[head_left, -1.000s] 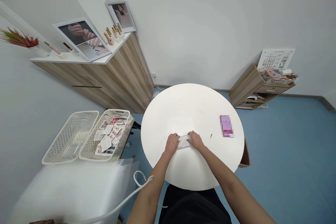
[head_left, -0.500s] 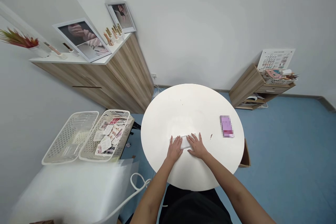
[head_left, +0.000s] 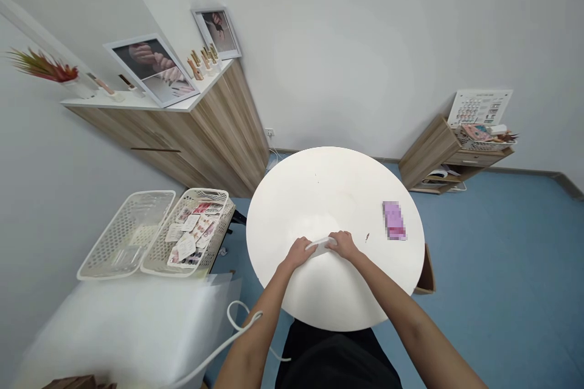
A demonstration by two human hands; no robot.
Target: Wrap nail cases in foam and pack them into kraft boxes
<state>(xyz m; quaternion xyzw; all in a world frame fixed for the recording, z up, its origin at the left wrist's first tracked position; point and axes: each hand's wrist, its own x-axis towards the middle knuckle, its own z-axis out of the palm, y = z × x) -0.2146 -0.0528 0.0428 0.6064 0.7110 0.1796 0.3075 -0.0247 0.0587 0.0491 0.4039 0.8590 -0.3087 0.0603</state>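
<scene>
Two-handed hold on a small white rectangular piece (head_left: 321,247), material too small to tell: pinched at the left end by the left hand (head_left: 300,252), at the right end by the right hand (head_left: 344,245). Changed within the last half second: from fingers spread flat over it to fingers curled around both ends, and from lying level to looking tilted; whether lifted clear, cannot tell. Judged from that, a turn from pressing down to gripping, with both ends under control. All above the near half of a round white tabletop (head_left: 337,194). Farther right, well apart and untouched, a blurred purple rectangular item (head_left: 393,219). Left, off the tabletop, a white perforated plastic basket (head_left: 166,272) of printed cards (head_left: 201,228), unchanged.
</scene>
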